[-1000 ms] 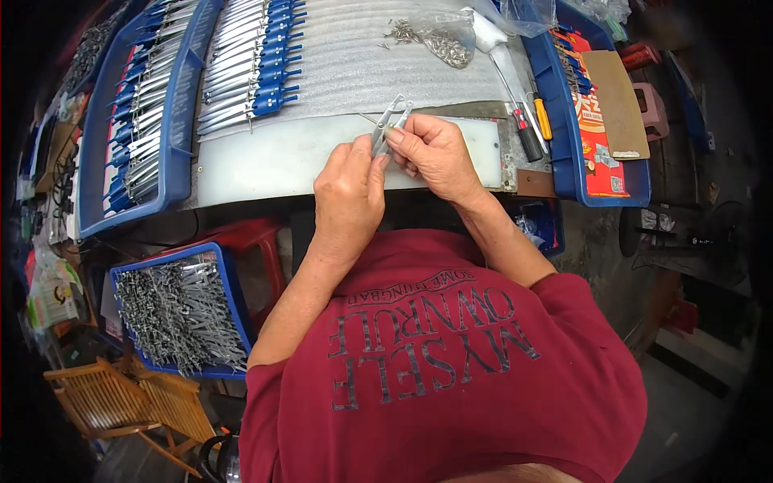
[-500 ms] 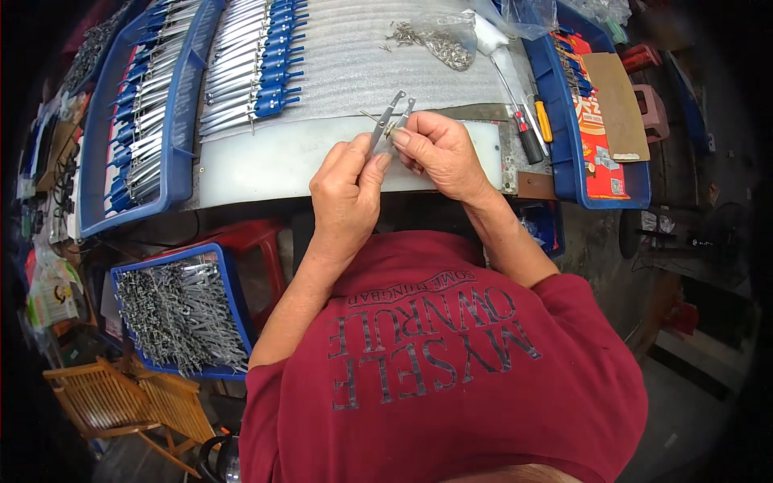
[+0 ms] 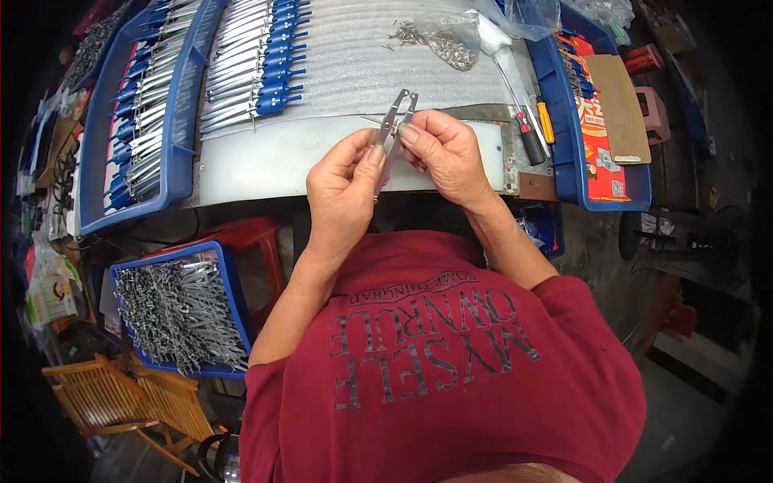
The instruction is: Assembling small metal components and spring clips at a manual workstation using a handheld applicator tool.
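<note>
The left hand grips a grey metal piece with two flat arms; the right hand pinches its right arm between thumb and fingers; the piece is up over the white board, arm ends slightly apart; farther off, blue-ended metal pieces line the foam sheet, left of small metal bits.

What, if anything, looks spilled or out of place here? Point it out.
Small metal pieces lie loose on the foam sheet beside the clear bag holding more; they look spilled, though that may be deliberate.
</note>
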A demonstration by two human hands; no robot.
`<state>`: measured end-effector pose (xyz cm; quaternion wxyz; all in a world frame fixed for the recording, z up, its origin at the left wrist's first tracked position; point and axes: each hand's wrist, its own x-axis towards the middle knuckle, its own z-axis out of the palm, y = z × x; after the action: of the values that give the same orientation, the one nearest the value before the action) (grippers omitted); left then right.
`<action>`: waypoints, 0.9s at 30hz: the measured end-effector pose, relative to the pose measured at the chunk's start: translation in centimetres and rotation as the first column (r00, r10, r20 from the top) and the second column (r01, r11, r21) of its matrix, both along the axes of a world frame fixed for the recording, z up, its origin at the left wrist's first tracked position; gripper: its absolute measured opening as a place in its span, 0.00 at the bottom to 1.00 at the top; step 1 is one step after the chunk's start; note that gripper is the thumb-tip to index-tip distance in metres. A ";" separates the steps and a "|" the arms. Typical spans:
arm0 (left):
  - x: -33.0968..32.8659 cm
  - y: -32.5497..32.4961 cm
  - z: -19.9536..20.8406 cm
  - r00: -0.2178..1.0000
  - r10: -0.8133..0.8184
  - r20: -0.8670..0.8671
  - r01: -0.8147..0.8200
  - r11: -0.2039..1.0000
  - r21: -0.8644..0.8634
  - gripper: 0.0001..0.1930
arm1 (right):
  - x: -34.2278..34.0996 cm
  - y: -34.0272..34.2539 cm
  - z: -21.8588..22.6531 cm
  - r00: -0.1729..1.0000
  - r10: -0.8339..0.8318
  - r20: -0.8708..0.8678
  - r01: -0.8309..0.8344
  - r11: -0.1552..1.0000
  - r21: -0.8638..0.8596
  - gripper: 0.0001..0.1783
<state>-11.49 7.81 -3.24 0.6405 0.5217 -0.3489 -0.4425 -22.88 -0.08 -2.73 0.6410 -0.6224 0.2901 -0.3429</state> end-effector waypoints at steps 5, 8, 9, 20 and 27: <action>0.2 -0.8 0.5 0.985 -0.021 -0.172 0.015 0.999 -0.032 0.10 | 0.0 0.1 -0.2 0.999 0.000 -0.050 -0.003 0.997 -0.074 0.10; 0.4 -1.2 0.4 0.967 -0.014 -0.253 0.005 0.999 -0.036 0.09 | 0.2 0.4 -0.1 1.000 0.008 -0.013 -0.009 0.999 -0.045 0.09; 0.4 -1.2 0.3 0.958 -0.009 -0.286 -0.002 0.999 -0.039 0.09 | 0.2 0.4 0.3 0.999 0.014 -0.032 -0.016 0.999 -0.047 0.09; 0.4 -1.2 -0.2 0.951 0.030 -0.306 -0.055 0.996 -0.073 0.07 | 0.5 0.6 -0.1 0.999 -0.009 -0.036 0.011 0.999 0.033 0.09; 0.3 -1.2 -0.5 0.946 0.026 -0.324 -0.042 0.998 -0.043 0.08 | 0.5 0.7 -0.7 0.999 -0.028 -0.031 0.028 1.000 0.001 0.08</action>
<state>-11.18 6.61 -3.69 0.7092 0.4323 -0.2412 -0.5020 -22.34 0.58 -3.43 0.6319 -0.6231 0.3090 -0.3421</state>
